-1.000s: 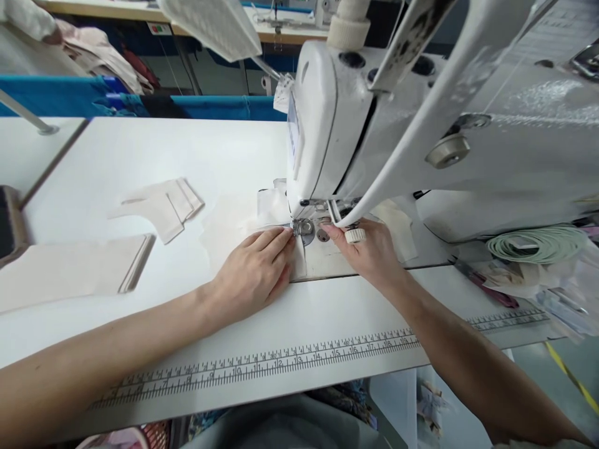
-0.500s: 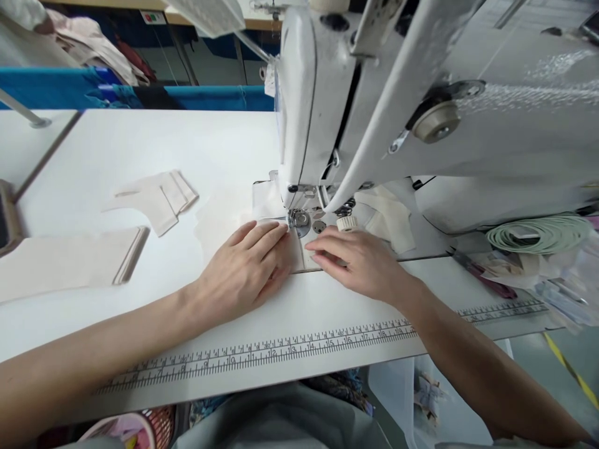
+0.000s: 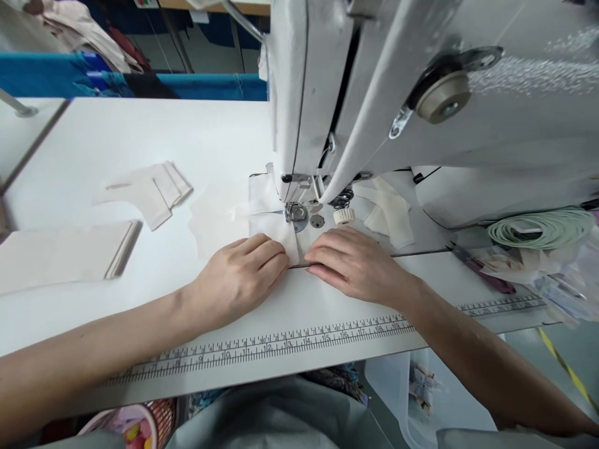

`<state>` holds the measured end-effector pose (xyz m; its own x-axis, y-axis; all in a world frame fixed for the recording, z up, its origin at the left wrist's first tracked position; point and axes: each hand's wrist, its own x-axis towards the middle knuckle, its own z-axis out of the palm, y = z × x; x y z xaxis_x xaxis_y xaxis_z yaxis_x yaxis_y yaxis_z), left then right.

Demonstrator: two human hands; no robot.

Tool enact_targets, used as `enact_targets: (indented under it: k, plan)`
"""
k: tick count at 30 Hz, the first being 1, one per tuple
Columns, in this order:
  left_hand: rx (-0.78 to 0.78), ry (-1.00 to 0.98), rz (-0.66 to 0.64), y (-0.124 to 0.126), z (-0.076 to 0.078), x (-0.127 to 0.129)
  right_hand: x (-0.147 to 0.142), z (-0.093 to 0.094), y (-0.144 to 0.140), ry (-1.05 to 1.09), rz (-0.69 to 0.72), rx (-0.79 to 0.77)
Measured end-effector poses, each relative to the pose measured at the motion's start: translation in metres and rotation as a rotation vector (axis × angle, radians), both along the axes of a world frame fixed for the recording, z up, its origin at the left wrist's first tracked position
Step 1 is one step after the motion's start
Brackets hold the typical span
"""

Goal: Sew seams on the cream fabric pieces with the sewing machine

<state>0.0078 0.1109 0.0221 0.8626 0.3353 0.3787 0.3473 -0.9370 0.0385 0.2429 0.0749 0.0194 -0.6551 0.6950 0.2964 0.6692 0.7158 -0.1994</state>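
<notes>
Both hands are down flat in the middle of the frame, right in front of the needle area. The left hand [image 3: 238, 274] lies palm-down with its fingers together, pressing the near edge of a small pale cream fabric piece [image 3: 274, 227] onto the white table top [image 3: 140, 143]. The right hand [image 3: 353, 262] sits just beside it, also palm-down, fingers stretched out and close together, fingertips touching the same fabric near its right edge; neither hand is pinching anything, just holding it flat. The fabric runs up to the metal presser foot [image 3: 296, 212] of the big white industrial sewing machine [image 3: 421, 93] that fills the upper right of the frame. A second bit of pale cloth [image 3: 213, 215] spreads out left of the foot. Over at the left there's a little stack of cut cream fabric pieces [image 3: 150, 190] and a bigger flat cream stack [image 3: 60, 252] below it. A printed ruler strip [image 3: 281, 346] runs along the table's near edge, and a coil of pale green tape [image 3: 543, 227] sits at the right.
</notes>
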Motion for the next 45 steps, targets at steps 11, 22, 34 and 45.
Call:
enact_targets:
  k: [11,22,34,45]
  plan:
    - [0.097,0.092,-0.032,0.004,0.001,0.001,0.001,0.006,-0.002,-0.065,0.027,0.018]
    - [0.071,0.037,-0.074,0.01,-0.003,0.001,0.001,0.006,-0.005,-0.094,0.065,0.092]
    - [-0.084,-0.057,-0.142,0.02,-0.002,0.0,0.005,0.007,-0.005,-0.067,0.061,0.047]
    - [-0.162,-0.083,-0.145,0.024,0.0,-0.002,0.002,0.004,-0.009,-0.11,0.084,0.137]
